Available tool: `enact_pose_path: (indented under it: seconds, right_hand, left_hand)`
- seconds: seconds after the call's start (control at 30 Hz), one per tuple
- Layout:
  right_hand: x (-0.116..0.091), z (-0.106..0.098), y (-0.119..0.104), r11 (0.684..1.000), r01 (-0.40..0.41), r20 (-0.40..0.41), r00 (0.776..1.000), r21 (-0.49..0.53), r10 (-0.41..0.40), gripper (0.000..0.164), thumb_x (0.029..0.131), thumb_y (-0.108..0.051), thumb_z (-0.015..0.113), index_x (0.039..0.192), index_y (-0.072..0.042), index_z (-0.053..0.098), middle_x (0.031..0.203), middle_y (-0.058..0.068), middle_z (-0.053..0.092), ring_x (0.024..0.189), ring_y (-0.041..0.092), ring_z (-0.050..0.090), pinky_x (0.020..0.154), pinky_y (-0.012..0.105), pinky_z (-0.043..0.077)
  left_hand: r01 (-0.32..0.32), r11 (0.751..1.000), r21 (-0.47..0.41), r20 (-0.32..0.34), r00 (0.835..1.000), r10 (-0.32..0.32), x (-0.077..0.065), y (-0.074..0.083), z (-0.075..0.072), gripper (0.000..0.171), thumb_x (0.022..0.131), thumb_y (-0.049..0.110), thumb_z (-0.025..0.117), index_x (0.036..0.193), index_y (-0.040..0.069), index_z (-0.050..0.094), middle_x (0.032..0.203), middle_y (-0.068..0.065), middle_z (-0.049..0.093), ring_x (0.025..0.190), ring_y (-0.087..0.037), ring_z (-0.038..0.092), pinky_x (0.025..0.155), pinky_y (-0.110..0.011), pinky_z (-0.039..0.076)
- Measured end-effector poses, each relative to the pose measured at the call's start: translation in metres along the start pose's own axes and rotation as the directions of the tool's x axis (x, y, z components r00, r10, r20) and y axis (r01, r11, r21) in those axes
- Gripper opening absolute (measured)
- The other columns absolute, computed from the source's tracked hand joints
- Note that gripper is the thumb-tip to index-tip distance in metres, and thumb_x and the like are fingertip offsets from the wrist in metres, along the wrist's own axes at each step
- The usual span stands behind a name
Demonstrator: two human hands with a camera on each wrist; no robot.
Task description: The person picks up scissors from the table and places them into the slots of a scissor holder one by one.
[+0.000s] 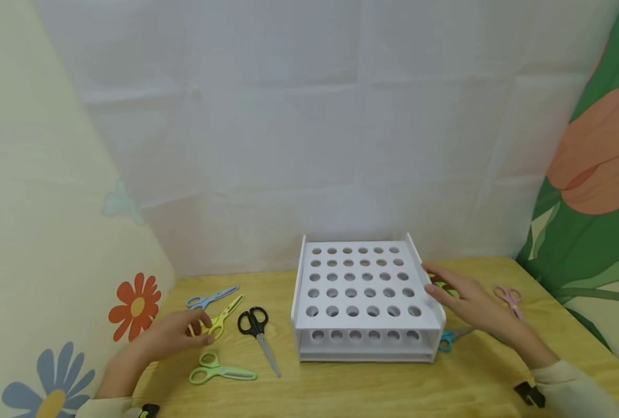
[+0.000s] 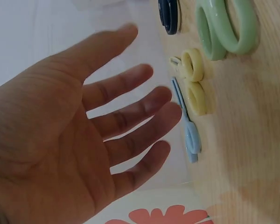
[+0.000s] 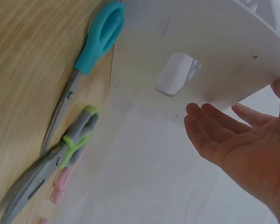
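A white rack [image 1: 429, 313] with rows of round holes stands on the wooden table. My right hand [image 1: 468, 302] rests its fingers against the rack's right side, near the top edge; in the right wrist view, the hand [image 3: 252, 149] appears with extended fingers at that side panel [image 3: 144, 42]. My left hand [image 1: 170, 334] hovers by the yellow scissors [image 1: 228, 312]. Its fingers are spread and relaxed in the left wrist view, with nothing held. Around it lie light blue scissors [image 1: 215, 297], light green scissors [image 1: 231, 372] and black-handled scissors [image 1: 260, 332].
Right of the rack lie teal-handled scissors [image 3: 95, 39], grey-and-green scissors [image 3: 60, 156] and pink scissors [image 1: 509, 297]. A white sheet [image 1: 288, 133] hangs behind the table. Flower-patterned cloths [image 1: 17, 203] flank both sides.
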State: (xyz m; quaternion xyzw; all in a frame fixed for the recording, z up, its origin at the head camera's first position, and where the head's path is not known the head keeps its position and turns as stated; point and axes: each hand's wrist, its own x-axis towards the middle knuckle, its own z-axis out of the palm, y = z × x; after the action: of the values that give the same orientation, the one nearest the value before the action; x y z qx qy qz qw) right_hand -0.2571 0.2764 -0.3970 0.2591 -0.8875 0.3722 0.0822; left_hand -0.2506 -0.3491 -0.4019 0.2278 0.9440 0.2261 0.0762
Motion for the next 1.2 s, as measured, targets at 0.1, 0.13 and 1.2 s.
enact_pose_path:
  seconds: [0.1,0.13,1.2]
  right_hand:
    - [0.000,0.003,0.000,1.000,0.009,-0.001,1.000,-0.018,-0.009,0.053,0.108,-0.027,0.053,0.155,-0.005,0.040,0.151,0.021,0.045,0.122,0.038,0.058,0.093,0.061,0.048]
    - [0.000,0.003,0.000,1.000,0.007,0.000,1.000,-0.021,-0.007,0.053,0.109,-0.027,0.052,0.155,-0.005,0.040,0.152,0.022,0.043,0.123,0.039,0.057,0.093,0.061,0.047]
    - [0.001,0.006,-0.009,0.999,0.015,-0.016,1.000,-0.051,-0.016,0.052,0.110,-0.026,0.049,0.155,-0.003,0.040,0.154,0.024,0.040,0.123,0.039,0.057,0.093,0.062,0.047]
  left_hand:
    - [0.008,0.997,-0.072,0.088,0.996,-0.002,0.000,-0.001,0.004,0.037,0.089,0.032,0.080,0.112,0.008,0.064,0.095,-0.004,0.061,0.086,-0.023,0.058,0.069,-0.037,0.050]
    - [0.022,0.996,-0.089,0.117,0.993,-0.012,-0.001,-0.002,0.004,0.037,0.088,0.032,0.081,0.112,0.009,0.064,0.096,-0.005,0.060,0.087,-0.025,0.057,0.070,-0.038,0.050]
    - [0.101,0.987,-0.126,0.259,0.964,-0.066,0.001,-0.001,0.013,0.038,0.077,0.003,0.086,0.102,0.011,0.059,0.087,-0.009,0.055,0.079,-0.026,0.050,0.067,-0.034,0.042]
